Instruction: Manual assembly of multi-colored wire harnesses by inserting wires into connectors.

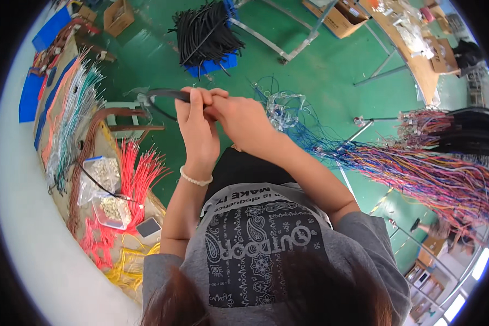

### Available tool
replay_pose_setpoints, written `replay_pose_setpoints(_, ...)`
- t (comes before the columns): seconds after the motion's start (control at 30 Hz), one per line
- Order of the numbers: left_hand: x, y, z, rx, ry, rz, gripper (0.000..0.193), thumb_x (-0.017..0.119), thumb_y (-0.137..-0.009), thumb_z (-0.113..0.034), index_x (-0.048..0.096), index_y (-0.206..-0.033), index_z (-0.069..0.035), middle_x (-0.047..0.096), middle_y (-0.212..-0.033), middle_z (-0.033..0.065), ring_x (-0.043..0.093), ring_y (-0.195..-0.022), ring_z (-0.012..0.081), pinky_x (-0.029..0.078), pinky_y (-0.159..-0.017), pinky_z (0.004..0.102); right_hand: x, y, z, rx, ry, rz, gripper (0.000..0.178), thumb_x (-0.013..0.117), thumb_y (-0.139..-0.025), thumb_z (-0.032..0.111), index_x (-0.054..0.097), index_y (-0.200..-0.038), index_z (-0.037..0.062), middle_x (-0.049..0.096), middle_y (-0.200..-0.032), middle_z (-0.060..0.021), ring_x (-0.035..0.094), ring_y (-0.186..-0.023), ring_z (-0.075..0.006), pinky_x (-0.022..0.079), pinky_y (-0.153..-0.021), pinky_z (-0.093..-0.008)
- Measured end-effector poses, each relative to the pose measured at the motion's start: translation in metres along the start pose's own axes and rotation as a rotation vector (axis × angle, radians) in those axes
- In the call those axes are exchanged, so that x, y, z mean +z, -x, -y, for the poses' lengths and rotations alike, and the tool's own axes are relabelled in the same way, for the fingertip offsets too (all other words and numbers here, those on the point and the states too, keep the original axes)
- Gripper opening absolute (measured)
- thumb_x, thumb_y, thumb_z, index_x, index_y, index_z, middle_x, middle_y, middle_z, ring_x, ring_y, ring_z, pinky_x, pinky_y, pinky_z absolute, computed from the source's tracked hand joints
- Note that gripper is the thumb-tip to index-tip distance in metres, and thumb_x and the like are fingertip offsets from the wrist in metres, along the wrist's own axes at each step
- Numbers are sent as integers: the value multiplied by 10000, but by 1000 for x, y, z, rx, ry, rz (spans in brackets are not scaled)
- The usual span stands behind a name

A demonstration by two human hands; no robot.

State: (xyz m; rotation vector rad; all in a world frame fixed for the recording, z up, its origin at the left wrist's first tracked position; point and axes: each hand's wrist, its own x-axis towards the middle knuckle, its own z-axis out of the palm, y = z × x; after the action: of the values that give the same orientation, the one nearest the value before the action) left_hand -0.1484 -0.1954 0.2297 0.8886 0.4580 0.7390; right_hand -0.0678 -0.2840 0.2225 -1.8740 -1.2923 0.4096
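Note:
In front of my body both hands are raised and meet at the fingertips. My left hand [199, 133] is closed on a black flexible tube [171, 93], with its thumb and fingers pinched near the tube's end. My right hand [247, 124] comes across from the right, and its fingers close at the same spot. The tube runs out leftward from the fingers and bends back in a loop. Its end between the fingers is hidden. A pale beaded bracelet [196, 177] circles my left wrist.
A table on the left carries red wires [138, 168], yellow wires [129, 258], teal and white wires [79, 119], and a clear box of small connectors [113, 211]. Multicoloured wire bundles [418, 174] hang at right. Black tubes [206, 35] fill a blue crate [214, 65] ahead.

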Motion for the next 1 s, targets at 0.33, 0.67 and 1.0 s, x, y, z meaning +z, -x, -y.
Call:
replay_pose_setpoints(0.33,-9,3,-3,35,-24,-34,195,429,-1014,-227,431,-902,-67,481,-796,30,557,-911,215,424,-837,345,-5,-4,1,39,-105,148,173,539,-915,179,575,-879,13,572,-769,-205,577,-719,-373,429,-612,-433)
replay_pose_setpoints(0.67,2,9,-1,-8,149,-94,168,451,-1003,-218,420,-896,-92,431,-778,20,494,-824,199,426,-779,333,1,-1,-7,185,-411,267,227,512,-960,211,530,-1010,-10,585,-759,-93,593,-698,-227,446,-622,-369)
replay_pose_setpoints(1.0,12,19,-9,-41,-29,-396,116,373,-1017,-167,371,-955,-68,464,-745,28,513,-703,137,437,-662,276,-9,17,-13,214,-190,373,206,464,-972,134,553,-1001,-49,589,-727,-87,526,-666,-143,434,-617,-304)
